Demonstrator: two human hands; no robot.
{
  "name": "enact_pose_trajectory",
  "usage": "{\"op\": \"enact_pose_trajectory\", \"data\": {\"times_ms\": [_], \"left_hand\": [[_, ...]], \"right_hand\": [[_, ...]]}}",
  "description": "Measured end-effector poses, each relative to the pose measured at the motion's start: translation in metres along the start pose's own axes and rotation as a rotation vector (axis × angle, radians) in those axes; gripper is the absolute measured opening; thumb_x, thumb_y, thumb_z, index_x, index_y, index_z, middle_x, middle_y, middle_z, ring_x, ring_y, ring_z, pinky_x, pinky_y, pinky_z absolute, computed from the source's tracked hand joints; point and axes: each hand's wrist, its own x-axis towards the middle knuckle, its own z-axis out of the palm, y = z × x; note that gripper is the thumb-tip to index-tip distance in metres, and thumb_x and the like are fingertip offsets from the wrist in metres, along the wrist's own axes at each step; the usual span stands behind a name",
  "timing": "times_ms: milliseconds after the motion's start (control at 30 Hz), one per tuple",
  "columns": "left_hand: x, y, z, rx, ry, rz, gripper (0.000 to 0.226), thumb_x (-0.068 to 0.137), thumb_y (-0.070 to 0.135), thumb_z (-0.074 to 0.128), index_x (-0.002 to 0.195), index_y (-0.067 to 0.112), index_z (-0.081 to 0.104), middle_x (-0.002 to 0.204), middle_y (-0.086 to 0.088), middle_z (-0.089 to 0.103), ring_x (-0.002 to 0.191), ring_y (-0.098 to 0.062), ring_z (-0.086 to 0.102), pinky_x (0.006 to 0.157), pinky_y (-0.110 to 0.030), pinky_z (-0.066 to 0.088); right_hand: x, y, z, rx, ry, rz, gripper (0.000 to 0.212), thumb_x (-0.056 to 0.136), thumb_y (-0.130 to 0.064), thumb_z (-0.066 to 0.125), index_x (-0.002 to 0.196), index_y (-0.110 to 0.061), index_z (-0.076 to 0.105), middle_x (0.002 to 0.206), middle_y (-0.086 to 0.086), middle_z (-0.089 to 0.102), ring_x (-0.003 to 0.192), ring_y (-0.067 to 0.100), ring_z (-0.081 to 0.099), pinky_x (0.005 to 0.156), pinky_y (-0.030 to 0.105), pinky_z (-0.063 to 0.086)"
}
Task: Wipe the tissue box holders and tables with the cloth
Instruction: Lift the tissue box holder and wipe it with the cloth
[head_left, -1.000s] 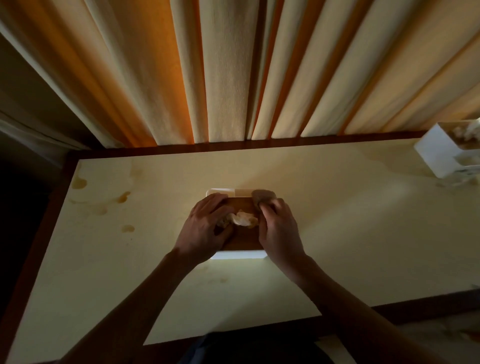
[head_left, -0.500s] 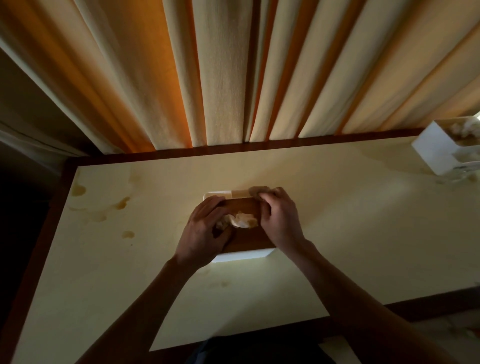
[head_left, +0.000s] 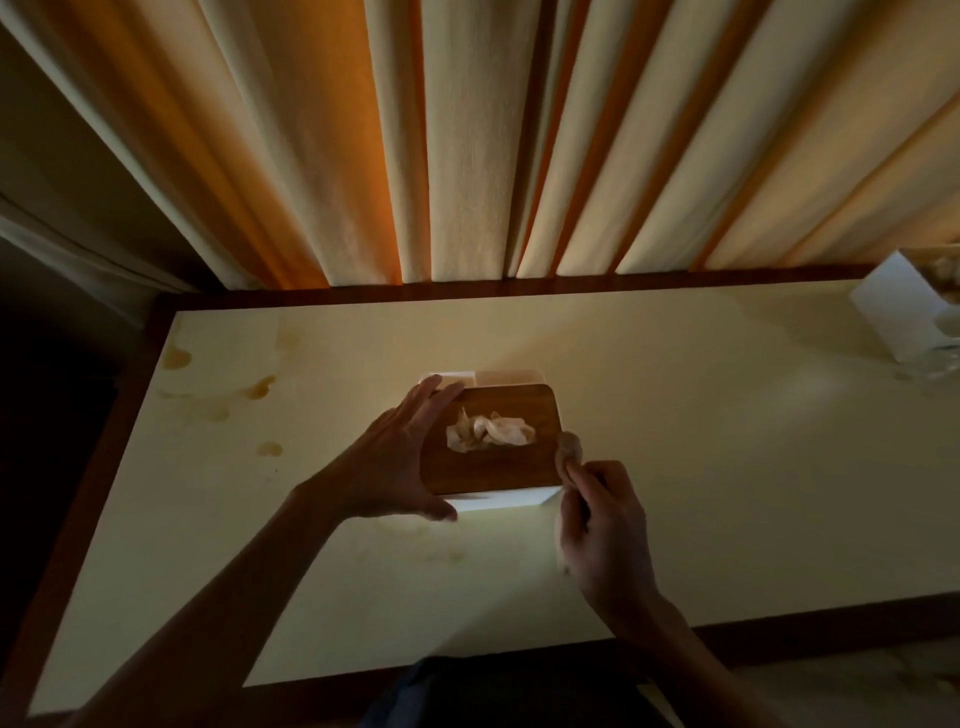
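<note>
Head view: two tissue box holders (head_left: 491, 441) (head_left: 906, 309), one cloth (head_left: 570, 448), one table (head_left: 675, 467)

You find no readable text, label, brand, number or sign anywhere here; the surfaces in view are all unmarked.

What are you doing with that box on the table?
A person is cleaning a tissue box holder that sits in the middle of a cream table. The left hand steadies the holder's left side with straight fingers. The right hand pinches a small cloth against the holder's right edge. A tissue pokes up through the wooden lid. Brown stains mark the table's left part, and another white holder stands at the far right.
</note>
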Motion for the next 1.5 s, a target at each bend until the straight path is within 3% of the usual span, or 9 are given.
{"op": "enact_pose_trajectory", "data": {"times_ms": [100, 433, 567, 867, 967, 1067, 1200, 1333, 1500], "left_hand": [[-0.003, 0.004, 0.006, -0.033, 0.113, 0.04, 0.131, 0.056, 0.054, 0.088, 0.153, 0.031, 0.003, 0.157, 0.006, 0.013, 0.136, -0.015, 0.031, 0.105, -0.045, 0.048], [-0.023, 0.031, 0.032, -0.01, 0.326, -0.106, 0.114, 0.069, 0.072, 0.055, 0.156, 0.02, 0.003, 0.161, -0.01, 0.017, 0.136, -0.036, 0.04, 0.107, -0.045, 0.04], [-0.022, 0.028, 0.031, -0.007, 0.298, -0.132, 0.132, 0.06, 0.065, 0.079, 0.156, 0.02, 0.001, 0.161, -0.007, 0.016, 0.137, -0.034, 0.038, 0.109, -0.044, 0.037], [-0.016, 0.017, 0.025, -0.017, 0.238, -0.146, 0.136, 0.056, 0.066, 0.082, 0.154, 0.03, -0.005, 0.162, 0.004, 0.009, 0.141, -0.026, 0.031, 0.107, -0.04, 0.041], [-0.011, 0.009, 0.019, -0.022, 0.19, -0.116, 0.135, 0.055, 0.07, 0.08, 0.154, 0.034, -0.005, 0.162, 0.006, 0.006, 0.143, -0.025, 0.028, 0.11, -0.044, 0.041], [-0.009, 0.008, 0.011, -0.025, 0.14, -0.075, 0.135, 0.055, 0.07, 0.081, 0.154, 0.035, -0.004, 0.163, 0.008, 0.0, 0.147, -0.024, 0.018, 0.114, -0.047, 0.035], [-0.01, 0.023, -0.001, -0.129, 0.175, -0.158, 0.125, 0.057, 0.071, 0.079, 0.155, 0.031, 0.012, 0.164, 0.003, 0.008, 0.15, -0.016, 0.004, 0.118, -0.044, 0.017], [-0.004, 0.043, -0.005, 0.012, 0.484, 0.01, 0.076, 0.072, 0.071, 0.059, 0.127, 0.019, 0.06, 0.131, -0.005, 0.058, 0.123, -0.022, 0.048, 0.098, -0.044, 0.047], [0.015, 0.054, 0.01, 0.142, 0.502, 0.073, 0.038, 0.076, 0.046, 0.065, 0.108, 0.026, 0.071, 0.098, 0.003, 0.071, 0.09, -0.028, 0.061, 0.073, -0.041, 0.053]], "right_hand": [[-0.001, -0.007, 0.009, -0.177, -0.128, -0.051, 0.051, 0.076, 0.005, 0.076, 0.125, -0.002, 0.064, 0.101, 0.013, 0.055, 0.087, 0.016, 0.051, 0.068, 0.018, 0.04], [-0.009, -0.071, 0.046, -0.18, -0.286, -0.288, 0.039, 0.073, -0.014, 0.083, 0.11, -0.013, 0.071, 0.097, 0.005, 0.063, 0.087, 0.017, 0.064, 0.071, 0.024, 0.059], [-0.006, -0.059, 0.037, -0.179, -0.289, -0.304, 0.047, 0.071, -0.013, 0.084, 0.116, -0.012, 0.07, 0.098, 0.006, 0.063, 0.087, 0.018, 0.065, 0.071, 0.024, 0.058], [0.021, 0.043, -0.002, 0.012, -0.007, 0.271, 0.025, 0.091, 0.001, 0.06, 0.112, -0.003, 0.073, 0.093, 0.013, 0.064, 0.08, 0.025, 0.063, 0.071, 0.026, 0.046], [0.022, 0.074, 0.003, 0.054, -0.179, 0.471, 0.017, 0.089, -0.015, 0.066, 0.1, -0.006, 0.075, 0.088, 0.006, 0.07, 0.076, 0.013, 0.06, 0.066, 0.023, 0.041], [0.021, 0.074, 0.003, 0.01, -0.396, 0.391, 0.023, 0.092, -0.021, 0.066, 0.11, -0.009, 0.075, 0.094, 0.007, 0.072, 0.082, 0.014, 0.067, 0.067, 0.017, 0.045], [0.047, 0.043, -0.006, -0.018, -0.112, 0.174, 0.03, 0.09, -0.028, 0.054, 0.107, -0.01, 0.072, 0.104, 0.008, 0.069, 0.1, 0.024, 0.063, 0.082, 0.027, 0.046], [0.079, 0.016, -0.011, 0.051, -0.183, -0.149, 0.036, 0.092, -0.025, 0.059, 0.123, -0.007, 0.067, 0.117, 0.006, 0.067, 0.108, 0.022, 0.058, 0.089, 0.03, 0.049], [0.096, 0.006, 0.004, 0.077, -0.363, -0.225, 0.029, 0.086, -0.01, 0.071, 0.114, -0.012, 0.073, 0.122, 0.003, 0.066, 0.111, 0.024, 0.056, 0.093, 0.033, 0.048]]}}
